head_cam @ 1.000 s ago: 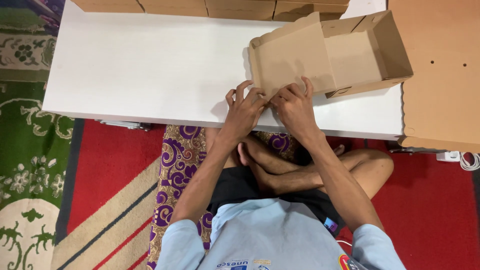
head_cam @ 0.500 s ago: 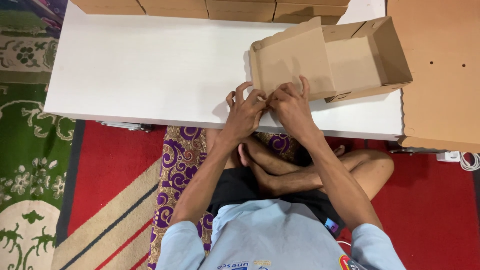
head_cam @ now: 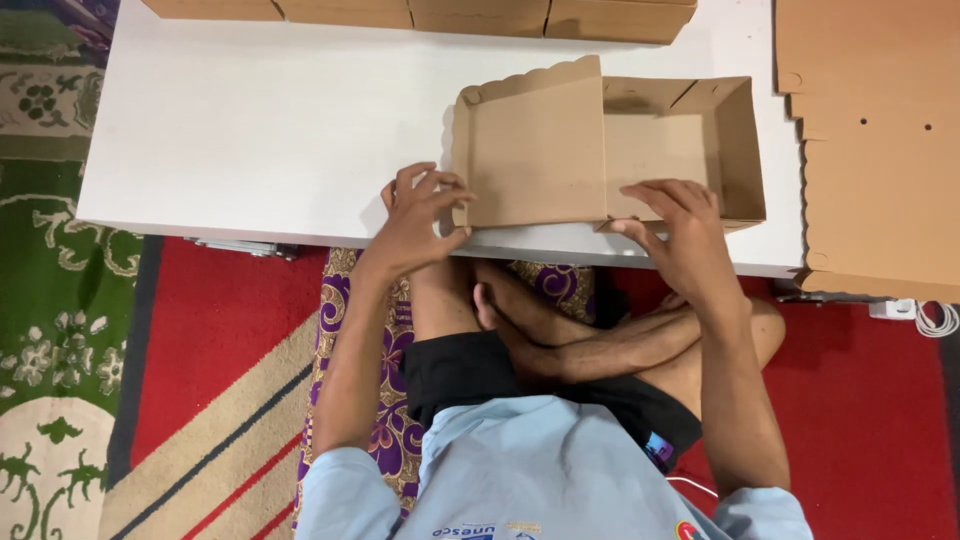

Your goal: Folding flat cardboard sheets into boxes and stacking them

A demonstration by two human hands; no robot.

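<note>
A brown cardboard box point(head_cam: 690, 140) lies open on the white table point(head_cam: 270, 120), near its front edge. Its scallop-edged lid flap point(head_cam: 535, 150) is folded over the left half of the box. My left hand point(head_cam: 420, 210) grips the lid's lower left corner with fingers curled on it. My right hand point(head_cam: 675, 225) rests on the box's front wall, fingers spread over the rim. I sit cross-legged on the floor, my knees under the table edge.
A row of folded cardboard boxes point(head_cam: 420, 12) lines the table's far edge. A stack of flat cardboard sheets point(head_cam: 880, 150) lies at the right. A white cable and plug point(head_cam: 915, 315) sit below it. Patterned rugs point(head_cam: 120, 380) cover the floor.
The box has been turned square to the table and moved toward me. My hands have spread apart, the left to the lid's corner, the right to the front wall.
</note>
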